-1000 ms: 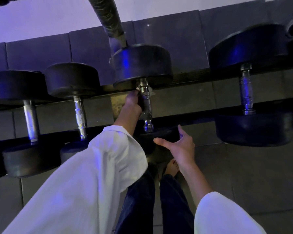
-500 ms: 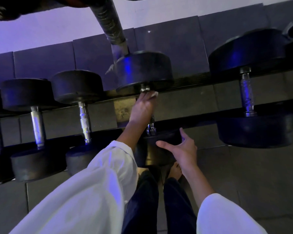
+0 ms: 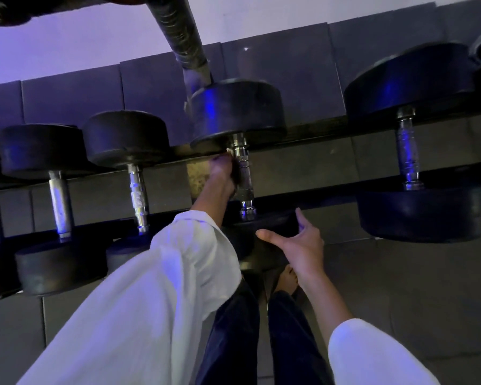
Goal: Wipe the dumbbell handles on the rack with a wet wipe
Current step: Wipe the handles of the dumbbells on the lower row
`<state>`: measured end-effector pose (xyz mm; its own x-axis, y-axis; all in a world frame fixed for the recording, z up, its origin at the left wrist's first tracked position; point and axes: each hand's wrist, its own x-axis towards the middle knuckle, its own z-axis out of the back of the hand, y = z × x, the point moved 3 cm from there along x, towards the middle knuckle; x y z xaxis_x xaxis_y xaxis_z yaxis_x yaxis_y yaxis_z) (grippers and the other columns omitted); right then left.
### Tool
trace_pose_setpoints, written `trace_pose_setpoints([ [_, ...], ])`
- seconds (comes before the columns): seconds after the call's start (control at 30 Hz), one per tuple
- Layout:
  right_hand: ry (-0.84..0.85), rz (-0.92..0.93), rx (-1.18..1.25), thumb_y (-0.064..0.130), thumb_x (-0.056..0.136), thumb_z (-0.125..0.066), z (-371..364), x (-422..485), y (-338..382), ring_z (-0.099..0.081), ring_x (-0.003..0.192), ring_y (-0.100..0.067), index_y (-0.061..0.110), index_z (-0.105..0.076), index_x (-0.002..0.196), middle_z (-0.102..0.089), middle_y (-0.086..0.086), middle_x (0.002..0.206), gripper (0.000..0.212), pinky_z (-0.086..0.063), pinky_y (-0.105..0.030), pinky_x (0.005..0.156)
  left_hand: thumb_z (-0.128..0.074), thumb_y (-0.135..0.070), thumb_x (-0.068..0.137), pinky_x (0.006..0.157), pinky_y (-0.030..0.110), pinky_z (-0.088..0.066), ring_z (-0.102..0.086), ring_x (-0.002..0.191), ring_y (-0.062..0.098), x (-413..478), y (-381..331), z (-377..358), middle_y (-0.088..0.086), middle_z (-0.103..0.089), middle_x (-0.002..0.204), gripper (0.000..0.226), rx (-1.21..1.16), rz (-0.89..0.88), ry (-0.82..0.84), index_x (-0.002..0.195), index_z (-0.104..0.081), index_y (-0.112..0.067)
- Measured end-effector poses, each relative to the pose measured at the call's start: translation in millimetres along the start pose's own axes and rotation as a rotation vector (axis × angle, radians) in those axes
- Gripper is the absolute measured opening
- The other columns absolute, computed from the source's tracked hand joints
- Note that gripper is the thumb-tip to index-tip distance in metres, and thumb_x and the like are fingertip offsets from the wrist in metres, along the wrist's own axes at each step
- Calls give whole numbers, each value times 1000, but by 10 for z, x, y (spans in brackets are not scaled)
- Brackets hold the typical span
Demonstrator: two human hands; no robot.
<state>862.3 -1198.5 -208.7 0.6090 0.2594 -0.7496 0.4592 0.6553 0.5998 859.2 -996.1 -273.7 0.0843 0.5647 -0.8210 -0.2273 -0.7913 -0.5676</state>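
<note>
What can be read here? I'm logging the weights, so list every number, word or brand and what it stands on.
None: no text can be read in this view.
The dumbbell heads: dark, only blue glare, no weight numbers visible.
The handle by the left hand: knurling only.
The wet wipe: too small to tell.

The middle handle [image 3: 243, 173] is bright polished metal, rough with knurling on the grip and smooth and glossy at the collars. A thin, pale wipe [image 3: 228, 152] shows at its far end, but its texture is unclear. The heads [image 3: 236, 107] look like matt black rubber. The sleeves [image 3: 139, 301] are soft, creased white cloth and the trousers [image 3: 233, 343] dark matt cloth. The grey floor tiles [image 3: 400, 287] have a dull sheen. The far wall [image 3: 67, 51] is smooth and matt.
</note>
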Motion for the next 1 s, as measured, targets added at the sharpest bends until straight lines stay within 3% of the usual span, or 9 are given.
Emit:
trace_pose_setpoints([
  [0.1, 24, -11, 3, 27, 60, -85, 4, -2, -11, -32, 137, -19, 16, -27, 145, -39, -5, 146, 103, -28, -30, 109, -62, -5, 84, 76, 31, -48, -61, 85, 21, -6, 29, 55, 10, -68, 86, 7, 204, -234, -163, 90, -64, -7],
  [0.2, 13, -7, -9, 27, 60, -85, 16, 24, -23, -33, 136, -19, 16, -28, 145, -40, -5, 145, 103, -28, -29, 109, -70, -13, 79, 87, 29, -48, -64, 97, 19, -9, 51, 142, 7, -69, 105, 25, 379, -355, -205, 104, -66, -12],
  [0.27, -1, -15, -33, 29, 60, -86, 15, 30, -40, -36, 135, -19, 15, -28, 145, -42, -6, 144, 103, -29, -28, 108, -74, -17, 75, 79, 24, -51, -66, 88, 11, -37, -31, 176, 4, -71, 96, 24, 482, -396, -157, 98, -69, -13],
  [0.37, -2, -16, -129, 36, 64, -83, 12, -51, -13, -47, 127, -20, 14, -30, 145, -52, -7, 136, 99, -35, -27, 104, -77, -4, 70, 63, 20, -48, -59, 58, -6, -334, -133, 184, -4, -67, 69, 15, 513, -457, 169, 73, -66, -14],
  [0.5, 31, -23, -191, 35, 78, -72, 105, -252, 189, -56, 116, -23, 4, -53, 128, -61, -13, 124, 61, -41, -28, 96, -72, 5, 70, 72, 28, -51, -62, 69, 10, -753, -245, 294, -3, -67, 68, 23, 528, -430, 274, 71, -65, -16],
  [0.67, -31, 90, 4, 15, 85, -66, 561, -654, 755, -58, 94, -12, -2, -59, 117, -66, -15, 109, 37, -42, -3, 68, -65, 11, 77, 62, 15, -49, -58, 55, -3, -1397, -579, 210, -12, -63, 52, 16, 483, -428, 371, 74, -64, -6],
  [0.8, -227, 219, 91, 16, 86, -64, 990, -978, 1071, -60, 89, -14, 4, -66, 109, -67, -6, 94, 26, -44, -23, 80, -69, 1, 78, 66, 21, -48, -61, 64, 5, -1934, -659, 27, 1, -68, 70, 7, 496, -420, 531, 79, -66, -5],
  [0.9, -261, 228, 164, 19, 88, -62, 1190, -1168, 1150, -60, 88, -17, 6, -69, 99, -64, -3, 86, 20, -44, -30, 81, -75, -6, 73, 72, 25, -49, -62, 72, 10, -2276, -654, -138, 3, -69, 74, 9, 492, -445, 586, 70, -68, -12],
  [1.0, -256, 193, 220, 26, 89, -59, 1410, -1314, 1137, -60, 89, -20, 16, -67, 82, -63, -2, 83, 15, -44, -33, 79, -67, -1, 80, 74, 24, -50, -62, 78, 18, -2561, -595, -337, 9, -68, 79, 1, 462, -433, 636, 80, -67, -2],
])
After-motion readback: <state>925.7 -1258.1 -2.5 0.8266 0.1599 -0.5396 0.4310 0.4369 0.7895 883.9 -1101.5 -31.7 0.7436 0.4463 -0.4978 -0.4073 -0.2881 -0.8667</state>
